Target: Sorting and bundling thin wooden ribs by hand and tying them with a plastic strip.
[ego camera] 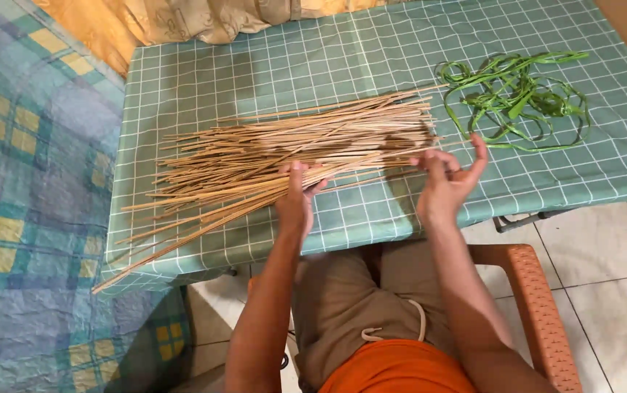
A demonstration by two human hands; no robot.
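A loose bundle of long thin tan sticks [284, 149] lies across a table covered in a teal grid-patterned cloth [255, 65]. My left hand [297, 196] rests on the near side of the bundle, its fingers pressing on the sticks. My right hand [447, 178] is at the bundle's right end, fingers spread apart, fingertips touching the stick ends. A tangle of green strips [521, 98] lies on the cloth just beyond my right hand.
A bed or sofa with a blue and yellow plaid cover [29, 182] stands to the left. I sit on an orange woven chair [539, 306] over a white tiled floor [605, 269]. Beige and orange fabric [182, 22] lies behind the table.
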